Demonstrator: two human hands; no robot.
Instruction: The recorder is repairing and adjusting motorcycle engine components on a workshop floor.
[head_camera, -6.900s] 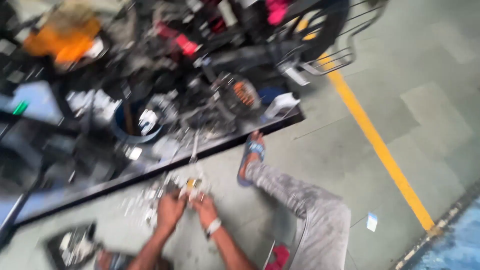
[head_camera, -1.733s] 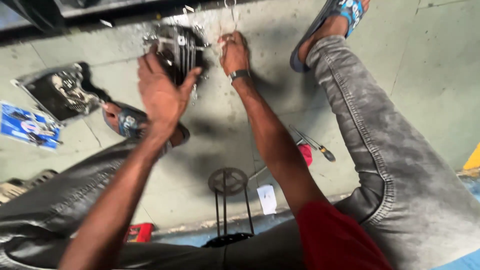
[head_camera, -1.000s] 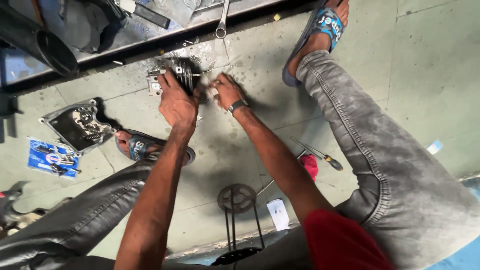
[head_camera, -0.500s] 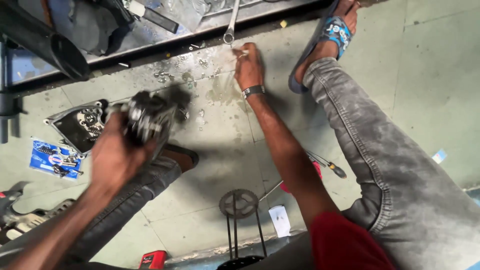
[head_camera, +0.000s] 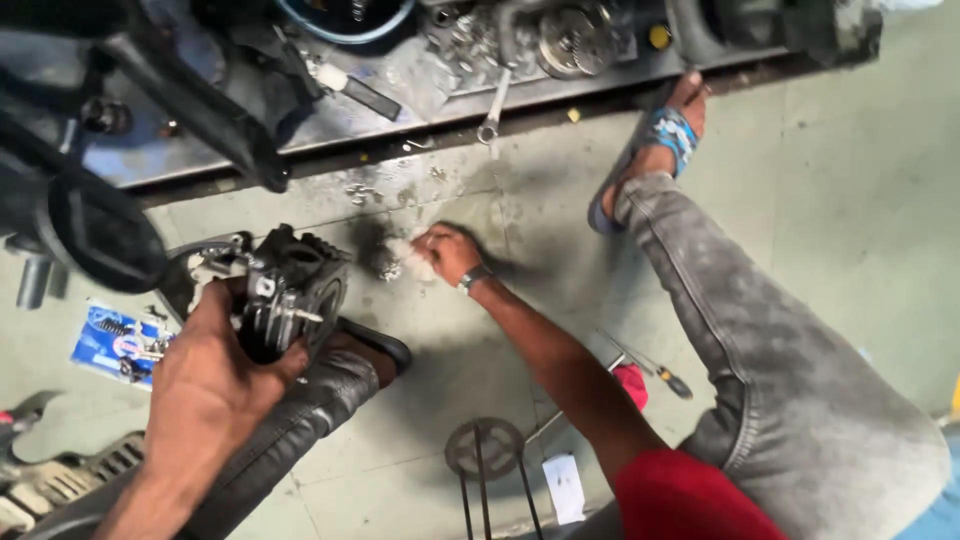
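We sit on a stained, grey-green workshop floor (head_camera: 860, 230), legs in grey jeans spread across it, a screwdriver (head_camera: 668, 378) and a round wire stand (head_camera: 484, 452) lying near us. Our left hand (head_camera: 215, 385) is raised above the knee, fingers clamped around a dark finned engine part (head_camera: 290, 292). Farther out, our right arm stretches forward and the right hand (head_camera: 447, 252) presses down, fingers closed on a whitish rag (head_camera: 405, 256) against the floor. Beyond lies a spanner (head_camera: 494, 106) on a greasy metal platform (head_camera: 420, 90).
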